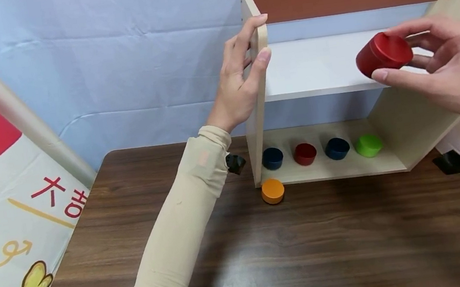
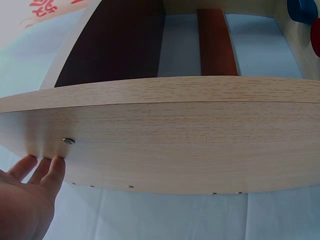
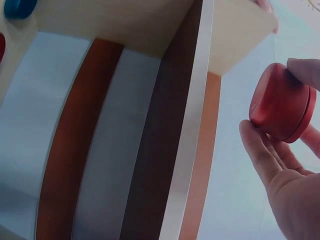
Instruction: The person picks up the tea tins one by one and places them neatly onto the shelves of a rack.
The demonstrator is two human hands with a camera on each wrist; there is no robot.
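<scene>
I see my left hand (image 1: 243, 80) gripping the shelf (image 1: 312, 68) side; my right hand (image 1: 444, 69) pinches a red can (image 1: 382, 53) above the brown table (image 1: 315, 249), before a blue wall (image 1: 112, 57).

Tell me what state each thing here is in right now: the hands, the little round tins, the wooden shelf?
Left hand: grips the front edge of the shelf's left side panel.
Right hand: pinches the red tin, held in the air.
Red tin: lid on, tilted, in front of the white shelf board.
Wooden shelf: upright on the table.
Four tins in the bottom compartment: in a row.
Orange tin: on the table, outside the shelf.
</scene>
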